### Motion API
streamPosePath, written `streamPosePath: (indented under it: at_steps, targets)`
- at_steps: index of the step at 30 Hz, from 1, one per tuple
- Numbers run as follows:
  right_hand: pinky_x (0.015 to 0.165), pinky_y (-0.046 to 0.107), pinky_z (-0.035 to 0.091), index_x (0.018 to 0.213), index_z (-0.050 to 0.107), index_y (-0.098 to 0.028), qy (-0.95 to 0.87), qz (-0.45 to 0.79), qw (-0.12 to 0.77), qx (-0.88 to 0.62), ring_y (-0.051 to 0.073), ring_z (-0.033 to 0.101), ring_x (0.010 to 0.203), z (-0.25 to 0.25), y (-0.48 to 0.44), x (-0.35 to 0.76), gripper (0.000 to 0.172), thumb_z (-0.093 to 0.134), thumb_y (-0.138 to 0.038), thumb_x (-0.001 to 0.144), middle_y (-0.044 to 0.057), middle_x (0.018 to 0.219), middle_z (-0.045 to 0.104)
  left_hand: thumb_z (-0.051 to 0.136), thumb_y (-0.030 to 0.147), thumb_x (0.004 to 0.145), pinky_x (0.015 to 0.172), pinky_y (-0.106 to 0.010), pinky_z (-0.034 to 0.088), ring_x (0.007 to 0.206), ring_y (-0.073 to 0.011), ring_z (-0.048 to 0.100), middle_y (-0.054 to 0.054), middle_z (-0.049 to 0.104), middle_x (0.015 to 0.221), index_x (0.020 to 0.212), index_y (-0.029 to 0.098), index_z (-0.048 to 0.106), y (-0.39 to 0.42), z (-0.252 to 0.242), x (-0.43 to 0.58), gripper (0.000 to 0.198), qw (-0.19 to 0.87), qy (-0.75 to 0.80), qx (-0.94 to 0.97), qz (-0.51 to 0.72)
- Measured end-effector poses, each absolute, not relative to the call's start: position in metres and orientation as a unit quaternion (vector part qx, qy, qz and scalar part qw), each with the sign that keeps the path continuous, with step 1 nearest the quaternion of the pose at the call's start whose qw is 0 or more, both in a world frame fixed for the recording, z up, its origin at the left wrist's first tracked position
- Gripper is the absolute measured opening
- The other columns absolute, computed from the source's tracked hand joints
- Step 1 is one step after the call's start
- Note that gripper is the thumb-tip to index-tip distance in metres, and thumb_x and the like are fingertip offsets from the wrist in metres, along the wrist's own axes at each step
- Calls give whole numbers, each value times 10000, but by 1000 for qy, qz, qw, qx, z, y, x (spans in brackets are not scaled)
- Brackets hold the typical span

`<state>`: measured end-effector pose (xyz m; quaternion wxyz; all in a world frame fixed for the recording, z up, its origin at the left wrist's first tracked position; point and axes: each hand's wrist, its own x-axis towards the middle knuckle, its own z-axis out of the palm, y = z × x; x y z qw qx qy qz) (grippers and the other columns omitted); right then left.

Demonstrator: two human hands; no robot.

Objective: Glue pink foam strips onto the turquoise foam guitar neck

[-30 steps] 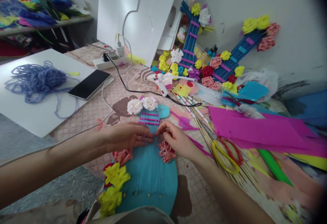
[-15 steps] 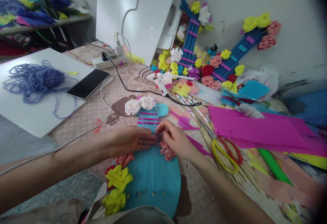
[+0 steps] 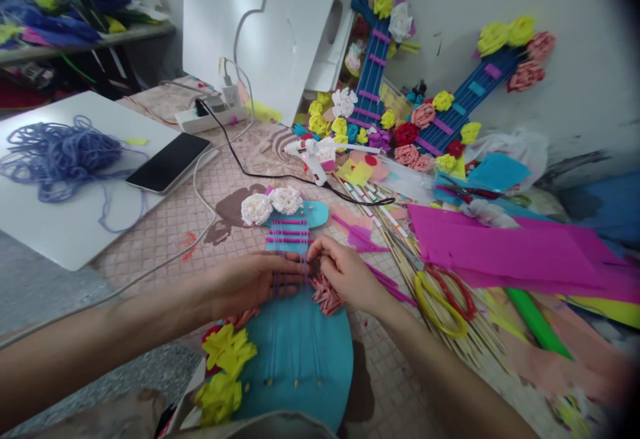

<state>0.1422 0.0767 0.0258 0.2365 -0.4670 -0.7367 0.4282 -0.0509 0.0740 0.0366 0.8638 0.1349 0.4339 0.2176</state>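
Observation:
A blue guitar-shaped piece (image 3: 300,332) lies in front of me, with purple strings, magenta bars (image 3: 289,231) across its neck, and yellow (image 3: 230,349), white (image 3: 257,209) and pink paper flowers (image 3: 326,294). My left hand (image 3: 260,280) is open, palm up, at the neck, its fingers under the strings. At the right side of the neck my right hand (image 3: 343,272) is closed, thumb and fingers bent together beside the strings and just above the pink flower. What its fingertips pinch is too small to make out.
Purple yarn (image 3: 67,155) and a phone (image 3: 170,162) lie on a white board at left. A glue gun (image 3: 310,159) with a black cable sits behind the piece. Scissors (image 3: 440,302), sticks and magenta paper (image 3: 500,245) are at right; two decorated guitars (image 3: 370,82) lean behind.
The view has shifted slightly. Both hands stay at the neck in nearly the same pose, and the left fingers show a little differently under the strings.

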Motion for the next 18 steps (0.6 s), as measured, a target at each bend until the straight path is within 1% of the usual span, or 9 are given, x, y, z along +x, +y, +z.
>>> streamPosePath:
  at_steps: [4,6,7,9,11,13,15,18]
  targets:
    - [676,258,427,919,558,-206,-730,412,246,-487,136,592,787,46,79,164,198,401,-105,854,10,890,632,648,130,778,799,-255,466,910,-156,654,-67,714,972,927,162,635,73,42,-50,154,850,459,126,226]
    - [684,270,438,955,561,-215,-725,353,268,-527,154,596,828,56,78,183,155,441,-162,873,24,936,637,638,124,786,773,-247,471,909,-156,656,-75,710,996,921,161,622,73,44,-49,141,843,474,122,224]
    - [682,280,439,956,565,-219,-729,314,262,-549,163,591,822,60,76,193,136,470,-178,868,26,924,634,634,121,788,760,-242,473,907,-156,657,-79,708,1005,918,160,617,73,45,-49,137,839,480,122,223]
    - [703,312,436,900,569,-221,-753,249,211,-571,181,575,806,59,69,208,80,516,-187,851,26,868,617,634,120,790,726,-230,475,910,-159,658,-88,703,1021,914,157,610,73,45,-49,132,835,486,125,224]
    - [753,351,435,855,562,-220,-783,213,151,-565,208,563,861,51,59,217,63,538,-166,832,39,886,603,642,121,784,684,-219,473,915,-166,660,-95,700,1028,911,155,609,73,44,-49,136,836,482,130,229]
    - [767,374,439,857,552,-219,-799,193,111,-558,228,552,902,39,48,218,82,541,-146,820,55,930,589,653,112,772,661,-216,473,906,-171,663,-96,701,1015,910,154,612,73,42,-48,150,836,478,134,233]
    - [755,381,444,868,542,-217,-803,179,98,-560,235,549,899,28,42,215,108,527,-124,818,64,941,576,663,98,760,661,-220,480,886,-171,666,-91,704,992,907,153,619,73,41,-47,163,835,479,138,234]
    - [753,382,446,856,527,-217,-803,170,109,-560,232,551,878,23,41,214,124,503,-100,825,62,921,568,666,95,762,691,-226,495,858,-163,669,-83,708,954,892,149,627,73,41,-47,146,834,478,142,235]
